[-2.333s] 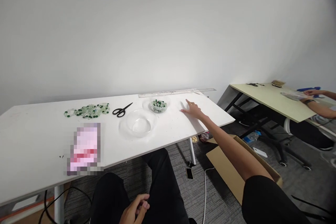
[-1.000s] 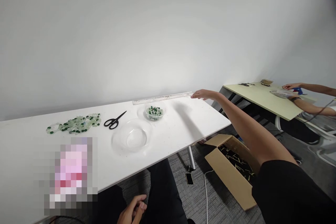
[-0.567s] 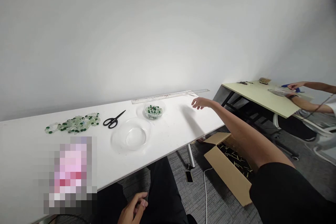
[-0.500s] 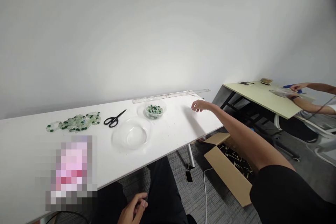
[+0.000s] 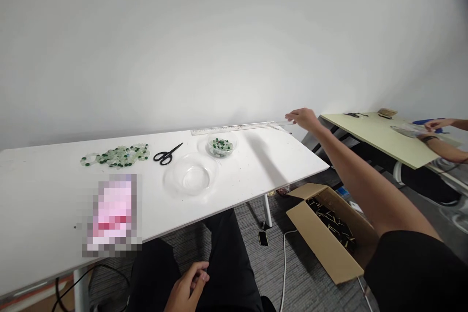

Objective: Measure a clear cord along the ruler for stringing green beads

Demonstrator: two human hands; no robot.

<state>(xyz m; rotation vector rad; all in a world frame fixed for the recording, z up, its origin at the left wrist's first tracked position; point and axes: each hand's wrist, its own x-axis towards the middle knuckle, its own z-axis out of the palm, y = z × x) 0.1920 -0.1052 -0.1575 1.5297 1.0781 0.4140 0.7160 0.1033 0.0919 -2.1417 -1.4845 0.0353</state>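
Observation:
Stretched out over the far right end of the white table (image 5: 241,183), my right hand (image 5: 302,118) pinches the end of a long clear ruler (image 5: 234,128) between thumb and fingers. The ruler lies along the wall side of the table, its right end jutting past the edge. My left hand (image 5: 188,286) rests above my lap with fingers curled in and thumb against them; nothing shows in it. On the table stand a clear bowl of green and pale beads (image 5: 221,146) and a clear bowl (image 5: 195,179). Black scissors (image 5: 167,154) lie left of them.
Strung green and pale beads (image 5: 119,156) lie at the left, behind a blurred pink item (image 5: 112,212). An open cardboard box (image 5: 321,239) with black pieces sits on the floor at right. A co-worker's hands (image 5: 435,129) are over a pale green table (image 5: 380,139).
My right hand has moved forward and right, from above the tabletop to the ruler's end, and closed on it. My left hand keeps its curled pose. The view has shifted slightly.

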